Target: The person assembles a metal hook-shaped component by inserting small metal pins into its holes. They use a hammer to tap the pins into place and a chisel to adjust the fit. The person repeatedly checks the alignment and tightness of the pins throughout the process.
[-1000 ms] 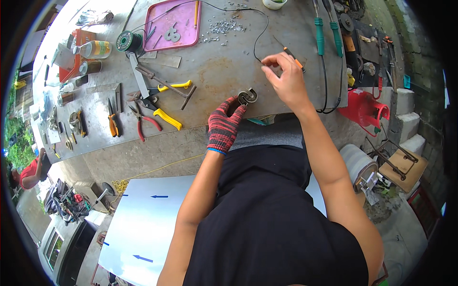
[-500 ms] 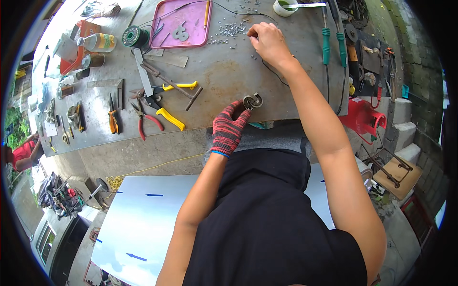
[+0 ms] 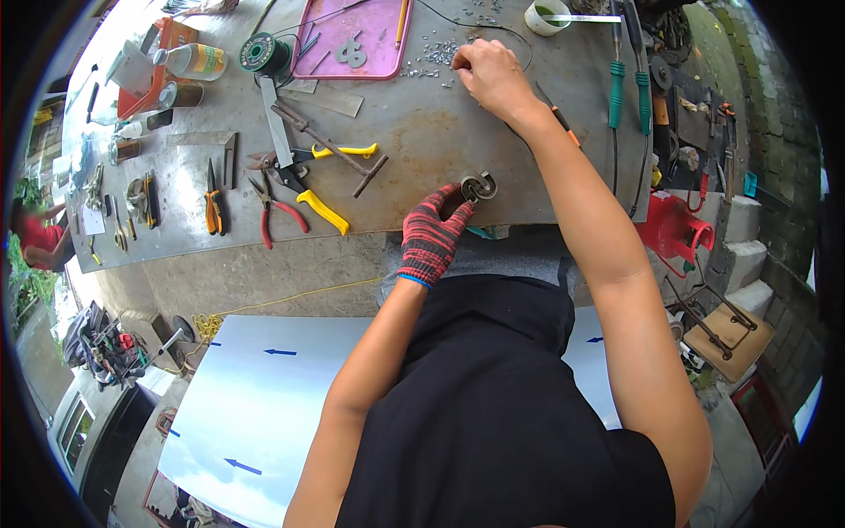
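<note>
My left hand [image 3: 433, 231], in a red and black striped glove, pinches a small curved metal piece [image 3: 480, 187] at the table's front edge. The piece looks like an S or a curl of grey strip. My bare right hand [image 3: 491, 77] reaches across the table beside a scatter of small grey metal bits [image 3: 437, 53]. Its fingers are bent together with the tips pointing down, and whatever they hold, if anything, is hidden. Partly behind my right forearm lies a tool with an orange and black handle [image 3: 564, 126].
To the left lie yellow-handled snips [image 3: 322, 211], red-handled pliers [image 3: 280, 211], orange pliers [image 3: 214, 211] and a rusty T-shaped bar [image 3: 330, 145]. Farther back are a pink tray [image 3: 352, 72], a solder spool [image 3: 262, 53] and a white cup [image 3: 544, 22]. Two green-handled irons [image 3: 616, 95] rest at the right.
The whole table has shifted right in view. Against it, my right hand has moved slightly left toward the metal bits, uncovering the orange-handled tool. My left hand keeps the curved piece.
</note>
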`<act>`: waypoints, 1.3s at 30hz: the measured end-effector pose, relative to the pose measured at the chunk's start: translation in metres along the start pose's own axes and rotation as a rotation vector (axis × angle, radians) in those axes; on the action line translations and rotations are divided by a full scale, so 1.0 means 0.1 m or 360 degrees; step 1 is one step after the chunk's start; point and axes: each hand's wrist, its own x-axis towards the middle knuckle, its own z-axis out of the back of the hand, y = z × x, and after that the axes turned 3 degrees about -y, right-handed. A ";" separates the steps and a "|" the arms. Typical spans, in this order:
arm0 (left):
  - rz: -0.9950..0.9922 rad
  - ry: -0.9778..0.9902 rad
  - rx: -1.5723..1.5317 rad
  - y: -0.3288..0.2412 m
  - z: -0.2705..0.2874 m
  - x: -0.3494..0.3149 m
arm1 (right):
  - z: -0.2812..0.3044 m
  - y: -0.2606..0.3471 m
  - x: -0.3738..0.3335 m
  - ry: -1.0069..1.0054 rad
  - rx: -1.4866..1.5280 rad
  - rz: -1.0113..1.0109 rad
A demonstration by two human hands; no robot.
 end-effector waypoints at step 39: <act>-0.0062 0.0006 -0.0156 0.12 -0.03 0.05 | 0.47 0.43 -1.72 -0.0054 0.0802 -0.0208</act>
